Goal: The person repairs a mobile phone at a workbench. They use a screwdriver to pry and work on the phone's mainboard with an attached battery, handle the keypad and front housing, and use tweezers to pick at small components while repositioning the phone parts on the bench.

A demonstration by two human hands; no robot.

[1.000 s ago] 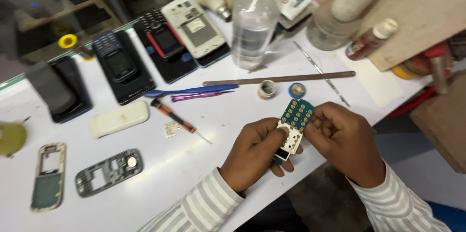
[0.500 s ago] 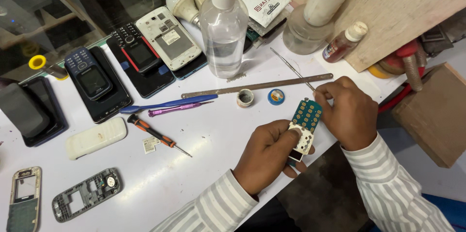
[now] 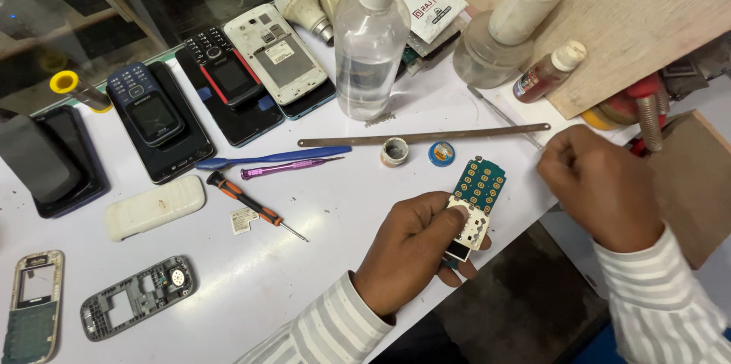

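Note:
My left hand (image 3: 411, 253) holds a small phone circuit board (image 3: 475, 202) by its lower end; the board has a green keypad side with gold pads and a white part near my thumb. My right hand (image 3: 601, 185) hovers to the right of the board, apart from it, fingers curled near a thin metal tool (image 3: 502, 114) lying on the white table (image 3: 335, 219). I cannot tell if the right hand pinches anything. Both sleeves are striped.
On the table lie an orange-handled screwdriver (image 3: 255, 205), a purple tool (image 3: 285, 169), a blue pry tool (image 3: 270, 157), a long metal strip (image 3: 422, 135), two small round tins (image 3: 394, 152), a clear spray bottle (image 3: 370, 44), several phones (image 3: 156, 116) and grey phone frames (image 3: 137, 304).
My right hand has let go of the circuit board and moved right, away from it. The left hand keeps the board. The camera view has shifted.

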